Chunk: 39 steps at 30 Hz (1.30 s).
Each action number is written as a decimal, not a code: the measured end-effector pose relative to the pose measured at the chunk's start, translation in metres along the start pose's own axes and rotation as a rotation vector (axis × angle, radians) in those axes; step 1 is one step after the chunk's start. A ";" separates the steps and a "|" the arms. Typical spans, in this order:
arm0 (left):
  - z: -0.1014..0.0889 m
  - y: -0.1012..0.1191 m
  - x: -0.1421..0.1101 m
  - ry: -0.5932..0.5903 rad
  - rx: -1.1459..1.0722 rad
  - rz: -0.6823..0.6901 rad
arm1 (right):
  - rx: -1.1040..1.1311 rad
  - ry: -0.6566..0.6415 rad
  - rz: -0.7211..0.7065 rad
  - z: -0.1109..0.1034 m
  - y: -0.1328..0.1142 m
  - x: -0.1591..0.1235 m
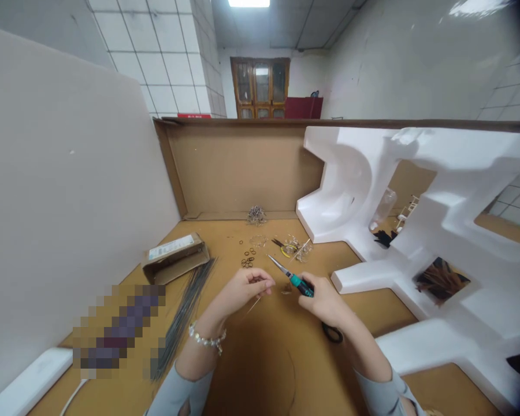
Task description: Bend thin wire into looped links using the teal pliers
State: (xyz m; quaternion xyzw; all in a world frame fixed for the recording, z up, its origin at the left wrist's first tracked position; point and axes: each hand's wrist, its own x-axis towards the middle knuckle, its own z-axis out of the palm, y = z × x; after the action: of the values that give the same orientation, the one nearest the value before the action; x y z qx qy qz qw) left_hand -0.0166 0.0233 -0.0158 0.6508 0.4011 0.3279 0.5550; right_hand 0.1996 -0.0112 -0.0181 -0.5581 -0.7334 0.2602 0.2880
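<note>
My left hand (243,290) is closed in a pinch on a thin short piece of wire (255,303) that hangs down from the fingertips. My right hand (325,300) grips green-handled needle-nose pliers (291,277), whose tip points up and left toward the left hand. Both hands hover over a brown cardboard work surface (268,358). A beaded bracelet (205,339) sits on my left wrist. Small dark rings (248,258) lie just beyond the left hand.
A bundle of long thin wires (186,309) lies at the left beside a small cardboard box (175,257). Yellow-handled cutters (288,248) and wire bits (256,215) lie further back. Large white foam packing (416,231) fills the right. A white panel (60,202) walls the left.
</note>
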 end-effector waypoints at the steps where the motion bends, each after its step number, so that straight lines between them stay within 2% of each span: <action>1: -0.001 0.000 -0.001 -0.023 0.015 -0.012 | 0.026 -0.018 0.002 0.000 0.001 0.001; 5: -0.008 0.001 -0.001 -0.082 -0.008 -0.046 | 0.102 -0.096 0.035 -0.002 0.002 0.005; 7: -0.014 -0.001 0.000 -0.150 -0.046 -0.051 | 0.096 -0.120 0.043 -0.003 0.003 0.006; 13: -0.044 -0.007 -0.007 -0.365 -0.023 -0.012 | 0.090 -0.114 0.054 -0.007 0.010 0.010; 16: -0.052 -0.007 -0.013 -0.422 -0.001 0.013 | 0.109 -0.112 0.059 -0.008 0.011 0.010; 27: -0.046 -0.001 -0.011 -0.354 0.086 0.004 | 0.007 -0.117 0.062 -0.006 0.005 0.008; 36: -0.016 -0.001 -0.006 -0.251 0.295 0.020 | -0.200 -0.011 0.021 0.007 0.003 0.008; 39: -0.012 0.000 -0.005 -0.221 0.337 0.036 | -0.220 0.001 0.006 0.007 0.002 0.008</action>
State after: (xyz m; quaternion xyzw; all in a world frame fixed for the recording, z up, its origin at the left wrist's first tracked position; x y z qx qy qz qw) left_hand -0.0299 0.0242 -0.0140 0.7736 0.3753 0.1928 0.4729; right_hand 0.1943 -0.0035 -0.0239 -0.5888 -0.7556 0.1788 0.2243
